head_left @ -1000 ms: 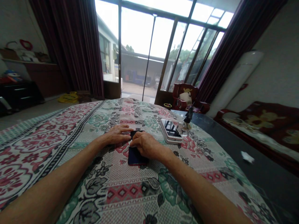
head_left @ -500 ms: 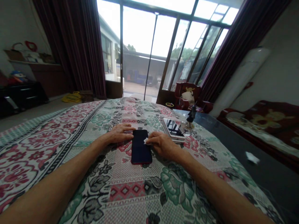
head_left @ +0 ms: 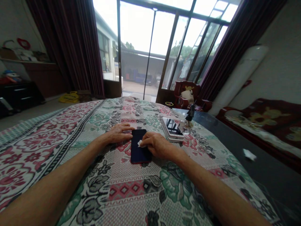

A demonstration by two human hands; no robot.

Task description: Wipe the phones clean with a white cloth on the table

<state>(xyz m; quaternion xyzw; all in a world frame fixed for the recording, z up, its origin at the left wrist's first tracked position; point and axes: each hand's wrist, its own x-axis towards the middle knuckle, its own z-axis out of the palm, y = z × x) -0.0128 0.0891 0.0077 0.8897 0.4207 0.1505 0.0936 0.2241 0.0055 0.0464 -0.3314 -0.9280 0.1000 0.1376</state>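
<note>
A dark phone [head_left: 139, 154] with a reddish edge lies screen up on the patterned tablecloth [head_left: 127, 188]. My right hand [head_left: 158, 145] pinches a small white tissue [head_left: 139, 143] against the screen and covers part of the phone's right side. On the left, my left hand [head_left: 119, 133] rests on the cloth with its fingers apart, fingertips at the phone's upper left edge. A stack of white-edged devices [head_left: 173, 128] lies beyond my right hand, a glossy dark screen on top.
A small dark object on a stand [head_left: 190, 114] is behind the stack. A crumpled white tissue [head_left: 249, 154] lies on the dark surface [head_left: 225, 138] at the right. Carved wooden seats [head_left: 263, 116] and a glass door are farther back.
My right hand has moved left with the tissue, from the phone's right edge to the middle of its screen. The whole view has shifted slightly; my left hand keeps its place beside the phone.
</note>
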